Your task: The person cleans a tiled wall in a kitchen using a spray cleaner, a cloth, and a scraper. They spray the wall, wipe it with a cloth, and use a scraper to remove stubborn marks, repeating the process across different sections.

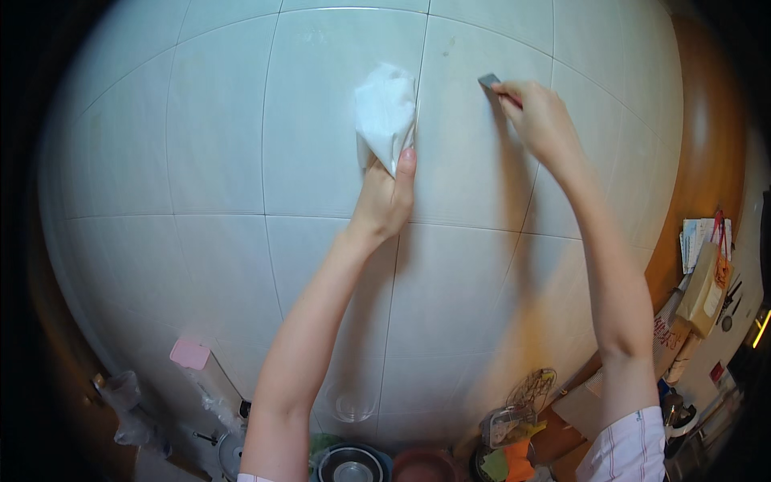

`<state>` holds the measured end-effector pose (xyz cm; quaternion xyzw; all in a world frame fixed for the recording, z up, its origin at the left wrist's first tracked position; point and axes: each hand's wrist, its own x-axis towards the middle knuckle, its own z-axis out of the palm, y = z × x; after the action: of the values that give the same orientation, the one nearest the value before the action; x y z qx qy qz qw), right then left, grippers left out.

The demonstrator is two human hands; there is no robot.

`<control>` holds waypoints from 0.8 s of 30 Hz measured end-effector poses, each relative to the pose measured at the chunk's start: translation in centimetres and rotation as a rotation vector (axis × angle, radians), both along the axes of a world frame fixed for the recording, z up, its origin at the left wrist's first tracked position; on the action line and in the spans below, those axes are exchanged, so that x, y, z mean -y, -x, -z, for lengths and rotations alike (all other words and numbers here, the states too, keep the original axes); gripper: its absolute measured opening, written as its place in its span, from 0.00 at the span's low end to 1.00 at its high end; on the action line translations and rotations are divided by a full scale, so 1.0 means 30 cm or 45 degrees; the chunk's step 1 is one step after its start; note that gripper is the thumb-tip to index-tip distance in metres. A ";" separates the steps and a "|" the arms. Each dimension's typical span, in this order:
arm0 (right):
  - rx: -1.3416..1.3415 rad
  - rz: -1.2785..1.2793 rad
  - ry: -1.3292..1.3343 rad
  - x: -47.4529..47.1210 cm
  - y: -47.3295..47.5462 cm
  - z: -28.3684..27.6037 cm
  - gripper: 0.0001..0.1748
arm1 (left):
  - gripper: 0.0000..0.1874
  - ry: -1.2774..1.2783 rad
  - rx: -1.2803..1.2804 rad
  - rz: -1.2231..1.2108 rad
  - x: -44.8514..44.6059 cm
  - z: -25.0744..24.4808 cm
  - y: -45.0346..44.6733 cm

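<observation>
White wall tiles (325, 120) with thin dark joints fill most of the head view. My left hand (385, 199) holds a crumpled white cloth (385, 108) up against the tiles near the centre, its thumb over the cloth's lower edge. To the right and a little higher, my right hand (539, 114) grips a small scraper by its handle; the flat grey blade (489, 81) points up and left, near the tiles. Whether the blade touches the wall, I cannot tell. A small mark (447, 47) shows on the tile above and left of the blade.
Low along the wall stand a pink-lidded container (191, 354), metal bowls (352, 467), a reddish basin (424, 467) and a wire basket (533, 388). Plastic bags (123, 397) hang at lower left. A wooden door frame (705, 120) rises at right, with papers (702, 241) and a beige box (705, 295) beside it.
</observation>
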<state>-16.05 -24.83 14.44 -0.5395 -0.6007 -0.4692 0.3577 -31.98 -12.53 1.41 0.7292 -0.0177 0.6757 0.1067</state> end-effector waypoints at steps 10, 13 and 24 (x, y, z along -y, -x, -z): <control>0.473 0.104 0.365 0.026 -0.031 -0.300 0.12 | 0.32 0.114 0.002 0.164 0.010 0.009 -0.008; 0.534 0.077 0.347 0.021 0.010 -0.269 0.12 | 0.32 0.126 0.047 0.207 0.014 0.008 -0.006; -0.288 -0.215 -0.091 -0.148 0.181 0.022 0.15 | 0.33 0.122 -0.010 0.307 0.009 -0.004 0.009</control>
<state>-21.47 -20.39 13.77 -0.5233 -0.5828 -0.3947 0.4803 -32.25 -12.79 1.53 0.7186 -0.0724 0.6551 0.2219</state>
